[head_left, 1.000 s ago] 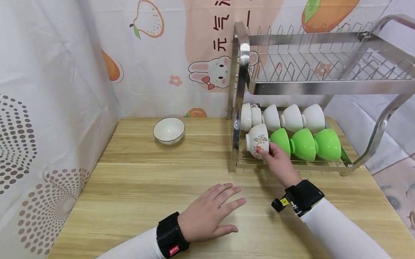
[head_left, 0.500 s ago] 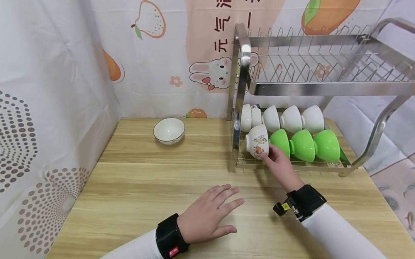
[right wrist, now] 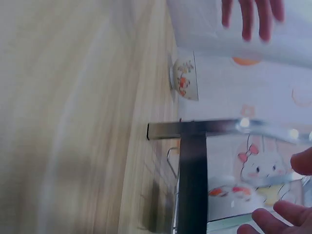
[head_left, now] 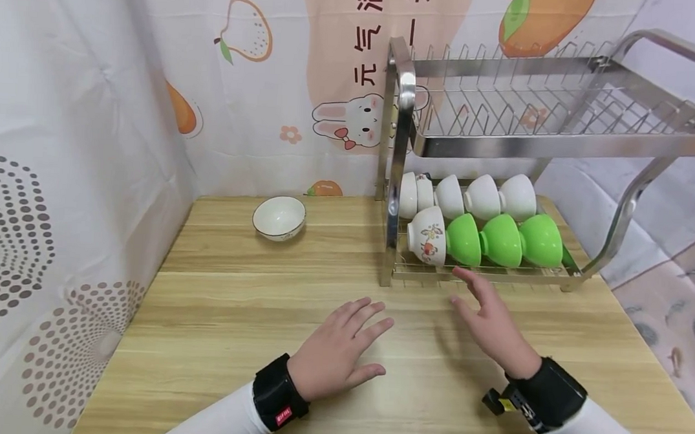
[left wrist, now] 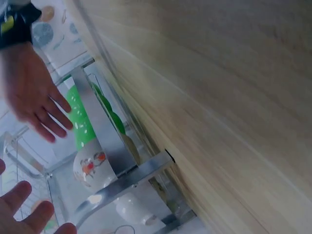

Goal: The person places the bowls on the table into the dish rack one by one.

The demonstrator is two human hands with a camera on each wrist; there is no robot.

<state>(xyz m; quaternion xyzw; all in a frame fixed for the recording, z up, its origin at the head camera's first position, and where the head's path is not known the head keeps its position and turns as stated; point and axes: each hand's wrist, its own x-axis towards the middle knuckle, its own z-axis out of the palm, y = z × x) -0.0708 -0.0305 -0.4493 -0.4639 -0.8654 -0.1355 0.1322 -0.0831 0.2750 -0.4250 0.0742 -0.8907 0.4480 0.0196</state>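
A white bowl with a floral print [head_left: 427, 236] stands on its side at the left end of the rack's front row, beside several green bowls [head_left: 501, 240]. Just in front of that row is my right hand [head_left: 497, 324], fingers extended and holding nothing, apart from the bowls. Over the table, left of it, my left hand [head_left: 338, 349] has its fingers spread, palm down, with nothing in it. Farther back on the left, another white bowl [head_left: 279, 218] with a dark rim sits upright on the table. The left wrist view also shows the floral bowl [left wrist: 91, 168] behind the rack's bar.
The two-tier metal dish rack [head_left: 403, 103] takes up the right back of the wooden table [head_left: 220, 328]. Several white bowls [head_left: 482, 197] line its lower back row. Its upper tier of wire slots [head_left: 521, 101] overhangs them. A printed curtain [head_left: 241, 122] hangs behind.
My right hand has let go of the floral bowl and drawn back toward me, to the right. The bowl stays in the rack. My left hand has barely moved.
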